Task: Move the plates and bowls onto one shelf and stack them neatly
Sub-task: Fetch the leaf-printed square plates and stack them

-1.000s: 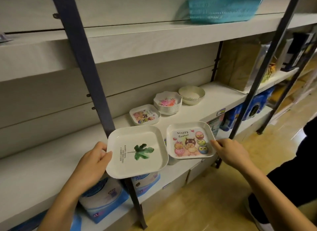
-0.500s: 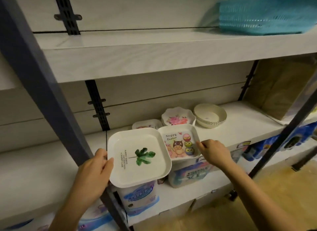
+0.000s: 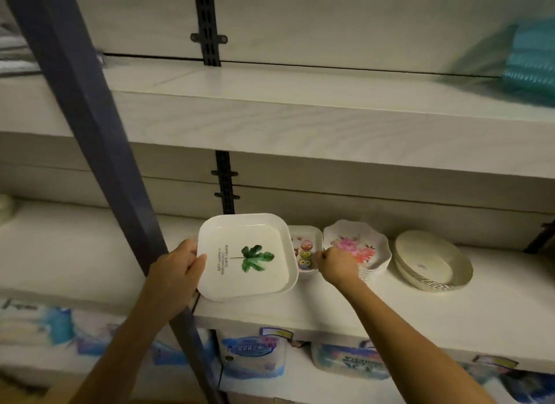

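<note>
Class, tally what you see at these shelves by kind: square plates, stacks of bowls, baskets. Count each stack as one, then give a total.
Square plates: 2, the leaf plate and the owl plate
Stacks of bowls: 2, floral bowls and cream bowls
Baskets: 1, the teal basket
Total: 5

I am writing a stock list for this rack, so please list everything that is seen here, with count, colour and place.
leaf plate: 1, white with green leaf, held before middle shelf
owl plate: 1 visible, white with owl print, middle shelf, behind leaf plate
flower bowls: stack, count unclear, white with pink flowers, middle shelf
cream bowls: stack, count unclear, cream, middle shelf, right
basket: 1, teal, upper shelf, right edge
packs: several, white and blue, below middle shelf
post: 1, dark blue, front left
left hand: grips leaf plate's left edge
right hand: pinches owl plate's right edge
</note>
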A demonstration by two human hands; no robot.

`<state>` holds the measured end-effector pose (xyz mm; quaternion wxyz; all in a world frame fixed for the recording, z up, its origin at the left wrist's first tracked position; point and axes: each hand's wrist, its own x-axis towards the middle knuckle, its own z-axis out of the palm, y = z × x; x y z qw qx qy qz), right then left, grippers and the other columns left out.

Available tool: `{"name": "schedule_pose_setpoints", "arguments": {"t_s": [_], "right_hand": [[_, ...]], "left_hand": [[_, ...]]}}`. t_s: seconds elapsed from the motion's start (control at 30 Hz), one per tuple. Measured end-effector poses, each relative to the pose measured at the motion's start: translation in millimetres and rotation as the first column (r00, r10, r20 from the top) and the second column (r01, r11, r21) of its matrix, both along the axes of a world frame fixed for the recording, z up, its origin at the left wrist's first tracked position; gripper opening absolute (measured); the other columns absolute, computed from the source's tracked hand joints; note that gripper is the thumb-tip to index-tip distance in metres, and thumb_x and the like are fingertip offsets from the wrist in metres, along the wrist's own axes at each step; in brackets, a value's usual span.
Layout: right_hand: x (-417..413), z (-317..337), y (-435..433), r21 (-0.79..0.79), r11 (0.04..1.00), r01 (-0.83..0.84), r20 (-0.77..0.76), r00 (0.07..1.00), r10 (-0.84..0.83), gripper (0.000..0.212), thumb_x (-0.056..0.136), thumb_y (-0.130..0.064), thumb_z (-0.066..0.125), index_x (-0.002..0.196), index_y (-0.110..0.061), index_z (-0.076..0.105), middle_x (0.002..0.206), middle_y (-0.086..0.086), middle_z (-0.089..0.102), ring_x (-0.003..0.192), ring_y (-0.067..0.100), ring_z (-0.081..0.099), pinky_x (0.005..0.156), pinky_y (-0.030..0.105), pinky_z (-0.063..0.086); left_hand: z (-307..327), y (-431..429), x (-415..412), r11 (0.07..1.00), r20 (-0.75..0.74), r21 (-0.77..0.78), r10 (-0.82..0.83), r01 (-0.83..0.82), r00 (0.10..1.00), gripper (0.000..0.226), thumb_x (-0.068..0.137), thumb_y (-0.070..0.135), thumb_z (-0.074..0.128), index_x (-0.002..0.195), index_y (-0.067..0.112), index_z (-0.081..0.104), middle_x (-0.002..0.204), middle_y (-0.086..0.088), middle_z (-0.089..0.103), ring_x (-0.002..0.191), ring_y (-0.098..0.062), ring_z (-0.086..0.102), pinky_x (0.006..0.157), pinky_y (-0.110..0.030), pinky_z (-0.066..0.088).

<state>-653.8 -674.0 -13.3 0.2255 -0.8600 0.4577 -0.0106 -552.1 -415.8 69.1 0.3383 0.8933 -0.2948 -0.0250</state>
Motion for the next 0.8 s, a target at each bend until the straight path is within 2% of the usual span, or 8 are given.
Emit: {"name": "schedule_pose_setpoints", "arguments": {"t_s": [0.2,0.33,0.43,0.53,0.6,0.63,0.7,0.8], "right_hand": [[23,-12,-9,0.067,0.997,-0.037,-0.048,0.998,0.040,0.029,0.096,-0.022,0.046,0.111,-0.003,0.062,0.112,0.014,0.066,0.097,0.028,0.064,0.067,0.028,0.042],[22,-17,-15,0.131,0.991,-0.028,0.001,1.000,0.028,0.029,0.096,-0.021,0.045,0.107,-0.001,0.062,0.108,0.016,0.068,0.089,0.029,0.065,0.068,0.029,0.048],[13,-16,-19,0.173,0.983,-0.057,0.038,0.998,0.052,0.041,0.099,-0.031,0.036,0.106,0.000,0.063,0.104,0.018,0.070,0.093,0.029,0.067,0.081,0.032,0.052],[-4,-13,-23,0.182,0.975,-0.126,0.059,0.991,0.117,0.043,0.100,-0.032,0.034,0.096,-0.001,0.065,0.097,0.018,0.071,0.087,0.029,0.070,0.068,0.026,0.052],[-18,-8,-25,0.176,0.971,-0.163,0.081,0.985,0.150,0.039,0.099,-0.029,0.037,0.080,-0.007,0.063,0.089,0.017,0.069,0.081,0.029,0.071,0.051,0.018,0.042],[-25,-5,-25,0.167,0.970,-0.175,0.093,0.983,0.161,0.037,0.098,-0.028,0.039,0.080,-0.007,0.063,0.087,0.015,0.069,0.078,0.029,0.071,0.051,0.018,0.043],[-39,2,-24,0.146,0.971,-0.187,0.098,0.980,0.174,0.033,0.097,-0.029,0.042,0.096,-0.007,0.067,0.093,0.013,0.070,0.077,0.027,0.071,0.065,0.028,0.056],[-61,15,-24,0.067,0.978,-0.196,0.047,0.980,0.193,0.031,0.096,-0.034,0.043,0.109,-0.015,0.064,0.102,0.007,0.071,0.084,0.022,0.070,0.080,0.036,0.057]], "left_hand": [[-3,-8,-2,0.993,0.029,0.025,0.114,-0.115,0.993,0.015,0.091,0.022,0.048,0.087,0.008,0.051,0.061,-0.006,0.056,0.063,-0.032,0.059,0.066,-0.047,0.050],[-13,-18,-1,0.990,0.004,0.026,0.135,-0.135,0.991,0.015,0.093,0.021,0.047,0.093,0.007,0.052,0.071,-0.008,0.058,0.068,-0.029,0.059,0.070,-0.040,0.050],[-22,-32,2,0.995,-0.020,0.016,0.101,-0.100,0.995,0.009,0.095,0.020,0.044,0.091,0.013,0.045,0.082,-0.005,0.056,0.077,-0.023,0.058,0.065,-0.022,0.045],[-28,-45,7,0.998,0.021,0.027,0.059,-0.059,0.998,0.008,0.095,0.018,0.044,0.089,0.013,0.044,0.085,-0.004,0.056,0.077,-0.016,0.054,0.053,-0.012,0.033],[-33,-57,12,0.999,0.033,0.030,0.037,-0.038,0.999,0.011,0.094,0.016,0.046,0.089,0.007,0.050,0.088,-0.011,0.062,0.079,-0.020,0.058,0.054,-0.017,0.040],[-35,-64,15,0.999,0.031,0.031,0.032,-0.033,0.999,0.014,0.094,0.015,0.047,0.090,0.004,0.054,0.089,-0.015,0.065,0.081,-0.024,0.060,0.058,-0.024,0.046],[-40,-79,22,0.999,0.009,0.035,0.027,-0.027,1.000,0.019,0.094,0.014,0.047,0.096,-0.001,0.058,0.093,-0.019,0.067,0.084,-0.029,0.060,0.069,-0.037,0.048],[-49,-101,35,0.998,-0.033,0.070,0.009,-0.007,0.999,0.023,0.094,0.016,0.046,0.105,0.001,0.060,0.100,-0.019,0.067,0.088,-0.029,0.057,0.071,-0.032,0.040]]}}
